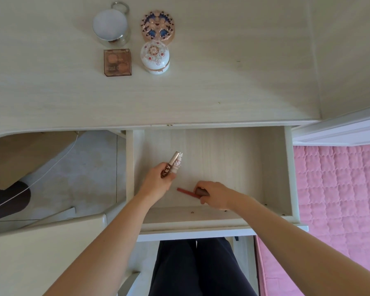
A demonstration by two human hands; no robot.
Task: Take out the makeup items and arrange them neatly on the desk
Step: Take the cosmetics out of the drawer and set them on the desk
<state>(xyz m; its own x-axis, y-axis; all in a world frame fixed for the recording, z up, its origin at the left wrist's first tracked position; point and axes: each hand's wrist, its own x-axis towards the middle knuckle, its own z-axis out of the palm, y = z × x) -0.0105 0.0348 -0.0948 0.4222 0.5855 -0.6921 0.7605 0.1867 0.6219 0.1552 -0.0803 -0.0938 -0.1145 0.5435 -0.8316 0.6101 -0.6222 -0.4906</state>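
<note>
The drawer (pixel 276 167) under the desk stands pulled out. Inside it, my left hand (pixel 158 181) grips two slim tubes, a brown-and-gold one (pixel 171 164) and a white patterned one (pixel 178 164), both pointing away from me. My right hand (pixel 214 194) rests on the drawer floor, closed around a dark brown tube (pixel 201 191); a red pencil (pixel 186 192) lies on the floor touching that hand on its left. On the desk (pixel 222 82) stand a white round jar (pixel 110 25), an ornate round compact (pixel 157 25), a brown square palette (pixel 117 62) and a white egg-shaped jar (pixel 155 57).
A pink quilted bed (pixel 340 199) lies to the right of the drawer. A pale chair seat (pixel 47 253) sits at lower left, with a thin white cable (pixel 51 167) over the floor. My dark trousers show below the drawer front.
</note>
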